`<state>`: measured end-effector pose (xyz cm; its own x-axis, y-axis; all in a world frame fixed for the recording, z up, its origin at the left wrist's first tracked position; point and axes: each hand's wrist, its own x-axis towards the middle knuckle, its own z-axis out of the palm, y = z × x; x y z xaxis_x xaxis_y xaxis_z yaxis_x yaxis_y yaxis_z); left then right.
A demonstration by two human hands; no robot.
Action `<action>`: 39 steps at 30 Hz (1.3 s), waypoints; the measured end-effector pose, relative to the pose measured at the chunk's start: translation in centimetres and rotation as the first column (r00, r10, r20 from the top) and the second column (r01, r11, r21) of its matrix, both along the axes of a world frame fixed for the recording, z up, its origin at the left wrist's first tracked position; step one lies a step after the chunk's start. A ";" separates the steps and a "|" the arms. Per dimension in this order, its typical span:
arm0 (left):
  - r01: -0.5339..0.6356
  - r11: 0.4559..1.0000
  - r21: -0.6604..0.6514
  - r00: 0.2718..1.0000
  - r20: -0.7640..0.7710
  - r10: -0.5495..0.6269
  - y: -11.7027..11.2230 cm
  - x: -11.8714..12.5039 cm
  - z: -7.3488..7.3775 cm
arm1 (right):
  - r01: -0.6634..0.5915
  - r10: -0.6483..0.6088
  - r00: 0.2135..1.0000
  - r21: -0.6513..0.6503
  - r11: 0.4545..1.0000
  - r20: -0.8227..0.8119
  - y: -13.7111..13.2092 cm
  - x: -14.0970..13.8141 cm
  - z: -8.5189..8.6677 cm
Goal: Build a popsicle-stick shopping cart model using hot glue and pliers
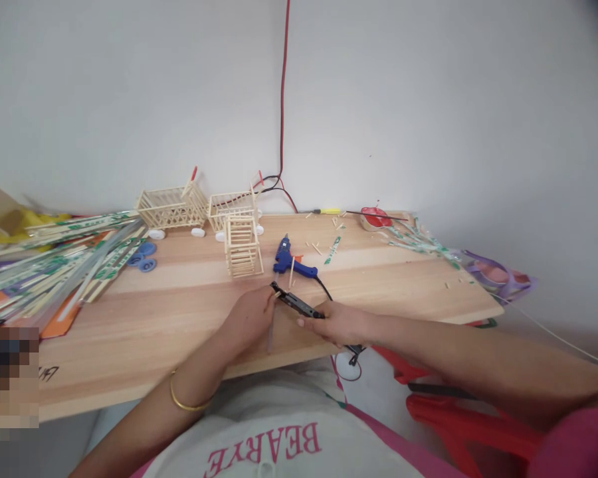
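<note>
My right hand (339, 323) grips a pair of black cutters (295, 302) whose jaws point left. My left hand (249, 317) is closed on a thin wooden stick (270, 328) held at the cutter jaws, above the wooden board (154, 318). Just beyond the hands stands a small stick-built tower (242, 247). A blue glue gun (289, 259) lies to its right with a stick leaning on it. Its black cord runs past my right hand.
Two stick-built carts (172, 207) with white wheels stand at the board's back edge. A heap of wrapped chopsticks (54, 265) lies at the left, blue caps (144, 255) beside it. Torn wrappers (413, 239), a red tape roll (376, 217) and a yellow screwdriver sit at the back right. Red wire hangs on the wall.
</note>
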<state>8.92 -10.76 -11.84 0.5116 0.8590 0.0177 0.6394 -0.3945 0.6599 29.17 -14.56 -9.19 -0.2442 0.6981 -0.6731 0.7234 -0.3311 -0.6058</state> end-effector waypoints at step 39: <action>0.248 0.616 -0.747 0.488 0.646 0.587 -1.0 0.4 0.3 | 0.077 -0.032 0.997 0.803 0.591 -0.072 -0.7 -2.7 0.3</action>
